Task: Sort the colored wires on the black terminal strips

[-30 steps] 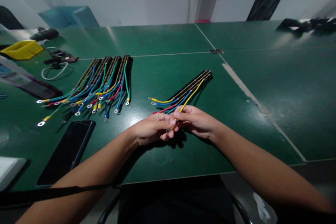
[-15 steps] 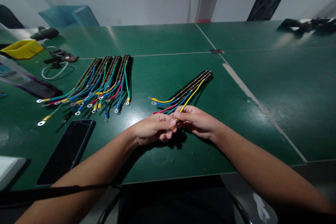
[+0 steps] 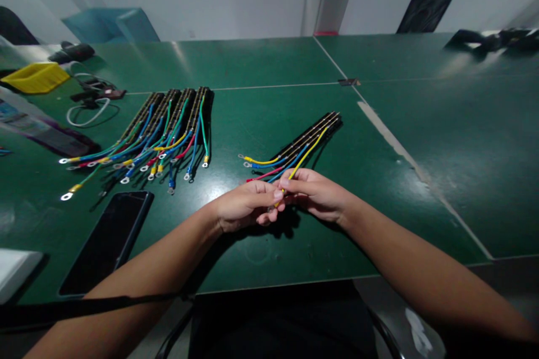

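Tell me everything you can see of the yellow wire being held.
The yellow wire is slim, smooth and plastic-looking. Its far end meets the black terminal block; from there it runs nearer and leftward, gently bowed. The left grip and right grip pinch it near its other end, whose tip is mostly hidden.

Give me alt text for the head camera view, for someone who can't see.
A person's bare left hand and bare right hand pinch a yellow wire running from a long black strip on a green table. To their left lie more black strips with multicoloured, ring-tipped wires, and a black rectangular phone.
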